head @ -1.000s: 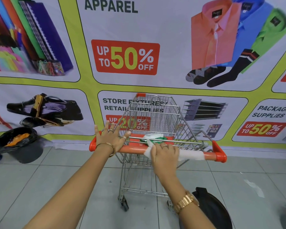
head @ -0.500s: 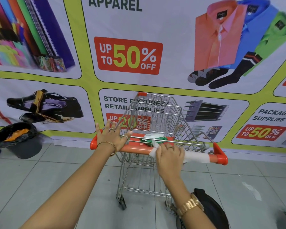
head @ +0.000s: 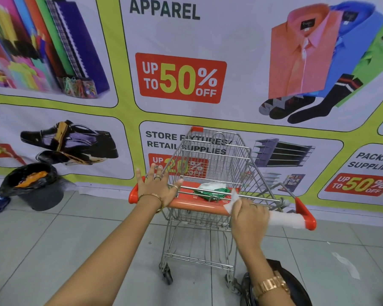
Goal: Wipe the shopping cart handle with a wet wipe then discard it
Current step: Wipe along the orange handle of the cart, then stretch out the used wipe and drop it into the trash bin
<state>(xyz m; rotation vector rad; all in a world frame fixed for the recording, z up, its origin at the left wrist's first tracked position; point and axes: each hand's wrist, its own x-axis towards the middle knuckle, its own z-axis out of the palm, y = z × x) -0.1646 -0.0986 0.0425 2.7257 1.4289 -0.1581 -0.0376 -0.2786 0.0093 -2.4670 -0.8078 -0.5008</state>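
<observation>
Head view: right hand [head: 249,217] closes over the white wet wipe [head: 231,203] on the orange cart handle [head: 199,207], wipe poking out at its left (thumb side). Left hand [head: 156,187] rests spread flat near the handle's left end.

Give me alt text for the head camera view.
A person's right hand presses a white wet wipe on a shopping cart's orange handle while the left hand rests open on it. A lined bin stands left.

bin [head: 34,191] left of cart [head: 210,164], packet [head: 211,189] in cart seat
</observation>
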